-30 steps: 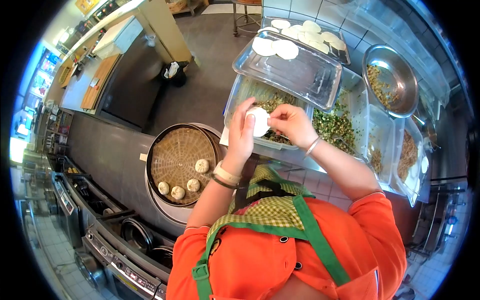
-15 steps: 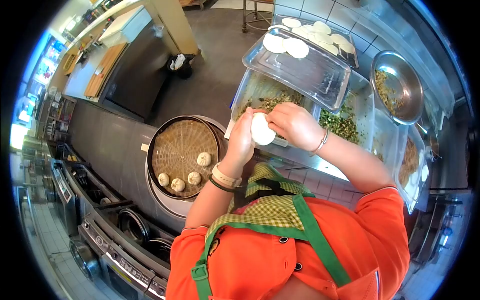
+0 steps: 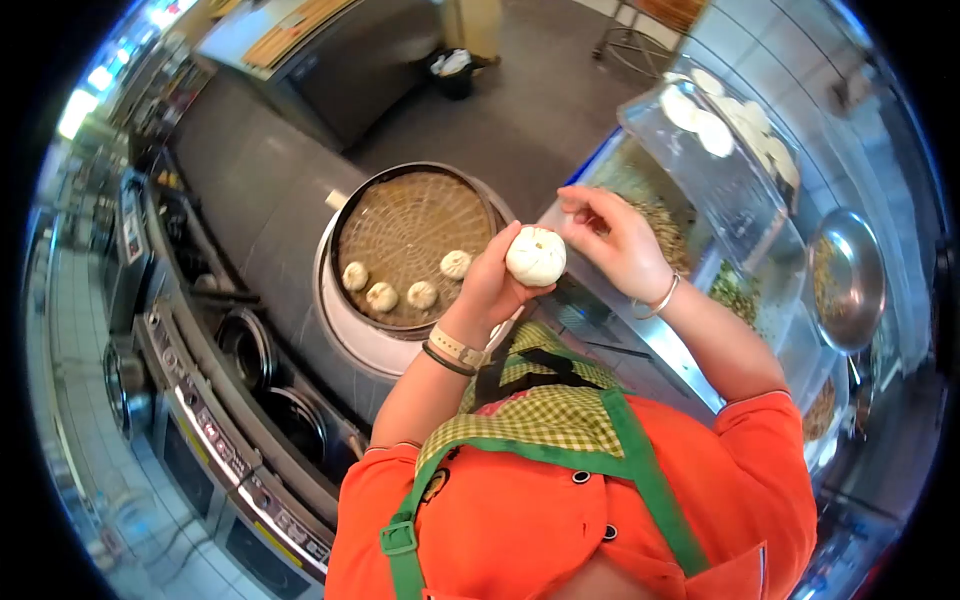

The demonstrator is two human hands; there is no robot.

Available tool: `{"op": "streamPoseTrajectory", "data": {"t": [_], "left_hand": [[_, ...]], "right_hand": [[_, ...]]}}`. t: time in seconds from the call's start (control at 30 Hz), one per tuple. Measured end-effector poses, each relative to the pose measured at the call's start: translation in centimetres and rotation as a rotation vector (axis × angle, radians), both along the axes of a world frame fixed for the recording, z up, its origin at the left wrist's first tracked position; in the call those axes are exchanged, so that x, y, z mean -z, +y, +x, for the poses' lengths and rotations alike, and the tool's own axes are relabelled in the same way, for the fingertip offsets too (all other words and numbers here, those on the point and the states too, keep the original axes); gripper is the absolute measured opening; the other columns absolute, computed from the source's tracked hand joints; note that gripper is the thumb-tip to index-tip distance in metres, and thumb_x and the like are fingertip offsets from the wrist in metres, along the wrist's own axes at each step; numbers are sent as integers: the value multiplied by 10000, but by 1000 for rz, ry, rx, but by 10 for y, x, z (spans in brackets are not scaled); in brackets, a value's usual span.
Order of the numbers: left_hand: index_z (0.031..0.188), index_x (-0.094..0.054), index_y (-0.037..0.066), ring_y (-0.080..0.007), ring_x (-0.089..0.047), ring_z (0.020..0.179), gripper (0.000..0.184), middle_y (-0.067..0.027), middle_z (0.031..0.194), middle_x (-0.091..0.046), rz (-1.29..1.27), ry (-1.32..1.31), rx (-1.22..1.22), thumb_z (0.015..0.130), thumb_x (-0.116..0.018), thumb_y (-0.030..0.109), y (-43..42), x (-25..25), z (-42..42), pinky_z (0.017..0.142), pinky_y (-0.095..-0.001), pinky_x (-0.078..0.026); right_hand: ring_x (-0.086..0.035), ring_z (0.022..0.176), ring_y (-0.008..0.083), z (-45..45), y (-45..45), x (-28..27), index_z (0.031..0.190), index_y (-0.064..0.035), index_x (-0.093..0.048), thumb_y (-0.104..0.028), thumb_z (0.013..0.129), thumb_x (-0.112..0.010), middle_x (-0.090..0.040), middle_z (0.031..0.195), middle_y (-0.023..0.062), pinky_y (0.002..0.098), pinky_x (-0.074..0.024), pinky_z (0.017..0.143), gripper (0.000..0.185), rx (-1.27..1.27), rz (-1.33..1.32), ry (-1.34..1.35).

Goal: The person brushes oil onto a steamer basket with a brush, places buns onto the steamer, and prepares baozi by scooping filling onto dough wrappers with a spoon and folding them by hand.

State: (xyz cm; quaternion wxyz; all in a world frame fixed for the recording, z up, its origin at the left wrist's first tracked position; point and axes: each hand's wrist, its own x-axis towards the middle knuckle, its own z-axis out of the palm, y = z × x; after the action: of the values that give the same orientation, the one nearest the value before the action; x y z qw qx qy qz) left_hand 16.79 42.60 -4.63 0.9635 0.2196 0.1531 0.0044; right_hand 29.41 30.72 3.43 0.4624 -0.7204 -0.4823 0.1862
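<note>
Sitting in the round steamer (image 3: pixel 400 220) are four buns (image 3: pixel 456 264); next, the left hand (image 3: pixel 490 285) grips a pleated bun (image 3: pixel 535 257) from beneath, which might roll off if the palm tilts; beside it, the right hand (image 3: pixel 622 240) has a loosely parted, seemingly empty grip.

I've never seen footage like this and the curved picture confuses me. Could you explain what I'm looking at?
There is no machine doing the work: these are a person's own bare hands. The camera is worn on the head and looks forward and down, so you see the orange shirt from above.

The left hand holds a pale, pleated bun. The right hand is beside it, fingers loosely curled and holding nothing.

Near the left hand, a round steamer basket has four more buns in it. Beyond the right hand are chopped filling, a metal tray with flat dough rounds and a steel bowl.
</note>
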Motion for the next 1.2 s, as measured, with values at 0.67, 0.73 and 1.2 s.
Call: {"op": "streamPoseTrajectory", "data": {"t": [0.67,0.73,1.2], "left_hand": [[1229,-370,54,-269,-461,1073,458,-124,1201,-442,83,666,-515,905,-384,377,53,132,-206,839,-375,-411],[1202,-406,55,-255,-486,1038,427,-116,1161,-475,89,682,-519,906,-390,362,53,138,-223,826,-365,-419],[1050,-514,66,-230,-544,922,288,-98,1014,-560,139,671,-384,874,-457,288,38,119,-193,767,-332,-438]], "right_hand": [[-482,960,334,-21,186,292,1027,-80,-505,-152,600,-714,-496,1000,156,386,-405,840,480,160,-342,-123],[-480,962,344,-14,196,320,1047,-103,-493,-121,604,-708,-472,1043,152,392,-404,841,492,142,-403,-196],[-397,1108,320,-60,115,168,1130,-32,-445,-122,694,-622,-422,1148,177,372,-322,949,480,-41,-159,-59]]}}
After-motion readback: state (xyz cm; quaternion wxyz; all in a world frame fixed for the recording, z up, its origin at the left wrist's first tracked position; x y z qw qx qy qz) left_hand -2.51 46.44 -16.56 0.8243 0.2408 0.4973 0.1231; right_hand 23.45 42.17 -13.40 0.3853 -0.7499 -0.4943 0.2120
